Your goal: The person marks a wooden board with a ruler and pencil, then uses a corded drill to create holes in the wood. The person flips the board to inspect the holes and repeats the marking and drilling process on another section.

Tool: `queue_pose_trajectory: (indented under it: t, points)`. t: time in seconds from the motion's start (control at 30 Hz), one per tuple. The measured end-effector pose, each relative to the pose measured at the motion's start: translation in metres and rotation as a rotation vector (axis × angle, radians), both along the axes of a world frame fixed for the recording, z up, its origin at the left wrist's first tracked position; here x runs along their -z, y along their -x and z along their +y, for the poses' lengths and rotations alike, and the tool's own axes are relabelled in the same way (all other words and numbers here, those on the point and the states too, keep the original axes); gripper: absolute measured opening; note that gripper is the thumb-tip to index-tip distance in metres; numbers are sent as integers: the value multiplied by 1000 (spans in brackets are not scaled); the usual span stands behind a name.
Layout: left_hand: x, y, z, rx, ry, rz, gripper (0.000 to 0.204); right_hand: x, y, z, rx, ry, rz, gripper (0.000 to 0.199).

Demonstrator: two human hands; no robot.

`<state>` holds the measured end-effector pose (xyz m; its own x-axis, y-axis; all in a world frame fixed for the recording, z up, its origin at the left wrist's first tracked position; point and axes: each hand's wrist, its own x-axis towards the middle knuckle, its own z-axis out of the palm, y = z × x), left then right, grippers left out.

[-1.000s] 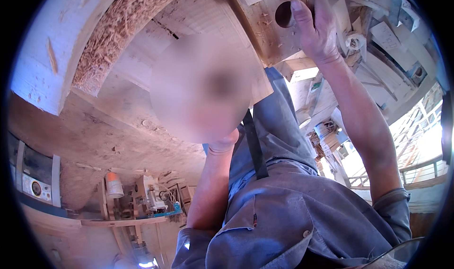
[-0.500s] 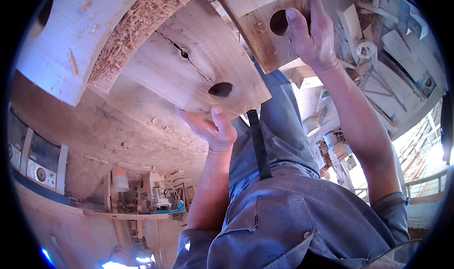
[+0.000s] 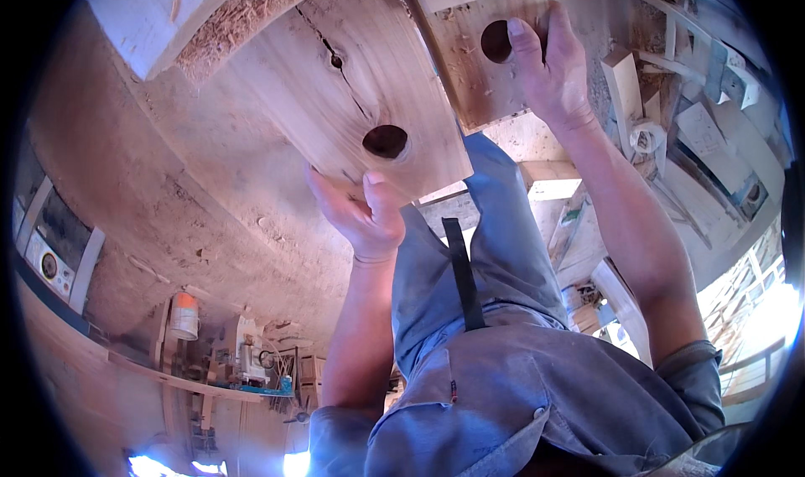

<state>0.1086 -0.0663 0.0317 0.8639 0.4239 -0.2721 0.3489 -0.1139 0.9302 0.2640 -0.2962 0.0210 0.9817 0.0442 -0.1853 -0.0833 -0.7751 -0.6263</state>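
Observation:
My left hand [image 3: 362, 215] grips the near end of a pale wooden board [image 3: 369, 58], thumb on the edge, most fingers hidden beneath. This board has a round hole near my thumb and a long crack running through a knot. To its right lies a second wooden board [image 3: 478, 83], also with a round hole. My right hand [image 3: 555, 70] holds that one by its right side, thumb next to the hole; the other fingers are partly hidden. The two boards sit side by side, a dark strip showing between them, their near ends almost level.
Wood shavings [image 3: 251, 16] lie beside another pale plank [image 3: 155, 12] at upper left. Wood offcuts [image 3: 625, 83] and scraps are piled to the right. A bucket [image 3: 184, 316] with an orange band and a small machine [image 3: 254, 361] stand at lower left. Sawdust covers the floor [image 3: 210, 184].
The left board has swung closer in line with the right board, and the gap between them looks narrower. Both hands keep their holds. The view has shifted, with the upper-left plank now less visible.

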Motion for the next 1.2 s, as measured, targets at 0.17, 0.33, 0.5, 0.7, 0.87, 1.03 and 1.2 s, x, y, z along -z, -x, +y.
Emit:
queue_pose_trajectory:
  t: [0.17, 0.33, 0.5, 0.7, 0.87, 1.03, 1.2]
  points:
    - [-3, 1, -10, -86, 8, 8, 60, -2, 1, -1, -16, 26, 5, 43]
    - [-10, -3, -8, -152, 197, 33, 64, 0, 2, -7, -58, -47, 56, 38]
    - [-9, -1, -3, -232, 327, 42, 58, 23, 5, -19, -305, 223, -346, 54]
    - [-2, 9, -4, -182, 272, -73, 62, -9, 12, 3, 57, 83, -118, 54]
    - [22, 23, -9, -238, 214, -349, 54, -43, 36, 11, -18, -11, -34, 53]
    - [34, 28, -7, -353, 298, -413, 46, -22, 44, 18, -20, 54, -98, 47]
    - [40, 23, 10, -134, 463, -384, 42, 30, 0, -10, -308, 388, -477, 38]
